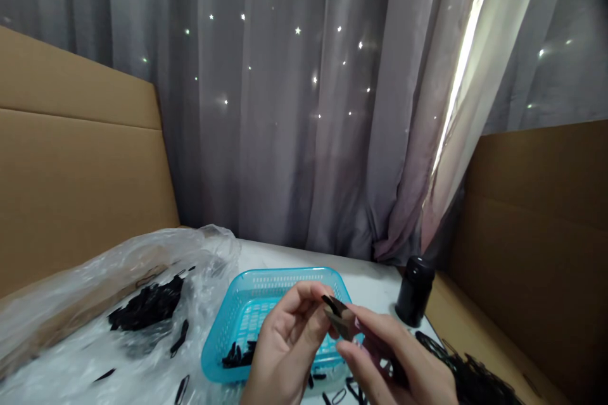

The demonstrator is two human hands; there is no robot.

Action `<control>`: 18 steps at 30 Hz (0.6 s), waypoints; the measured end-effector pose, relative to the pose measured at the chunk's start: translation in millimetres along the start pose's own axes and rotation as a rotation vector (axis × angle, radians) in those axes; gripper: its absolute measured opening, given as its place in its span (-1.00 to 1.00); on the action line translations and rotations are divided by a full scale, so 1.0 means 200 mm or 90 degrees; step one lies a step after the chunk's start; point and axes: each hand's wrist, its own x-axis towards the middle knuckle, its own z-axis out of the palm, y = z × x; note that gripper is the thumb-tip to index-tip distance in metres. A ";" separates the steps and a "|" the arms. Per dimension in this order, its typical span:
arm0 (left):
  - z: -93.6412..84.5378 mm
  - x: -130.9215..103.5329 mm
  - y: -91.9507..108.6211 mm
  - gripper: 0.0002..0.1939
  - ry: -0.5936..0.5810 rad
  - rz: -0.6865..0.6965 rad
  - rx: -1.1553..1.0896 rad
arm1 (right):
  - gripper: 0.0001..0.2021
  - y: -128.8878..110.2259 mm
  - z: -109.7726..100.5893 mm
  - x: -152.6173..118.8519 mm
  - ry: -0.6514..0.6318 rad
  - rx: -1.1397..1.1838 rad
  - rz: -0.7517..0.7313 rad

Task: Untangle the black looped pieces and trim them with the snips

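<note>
My left hand (289, 342) is raised in front of the blue basket (223, 304), thumb and fingers pinching a small dark folded piece (338, 316). From the right, my right hand (394, 354) meets it, its thumb and fingertips closed at the other side of the same piece. What else its curled fingers hold is hard to make out. Several small black pieces (237, 354) lie in the basket, partly hidden behind my left hand. More black loops (339, 396) are on the white surface below my hands.
Clear plastic (204, 285) with a black pile (149, 304) spreads at the left. A black jar (415, 291) stands at the right, near a heap of black loops (470, 367). Cardboard walls (76, 171) flank both sides; a grey curtain (285, 139) hangs behind.
</note>
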 end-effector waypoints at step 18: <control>0.01 -0.01 -0.02 -0.79 0.095 0.082 0.030 | -0.73 0.00 0.02 -0.03 0.013 -0.022 -0.005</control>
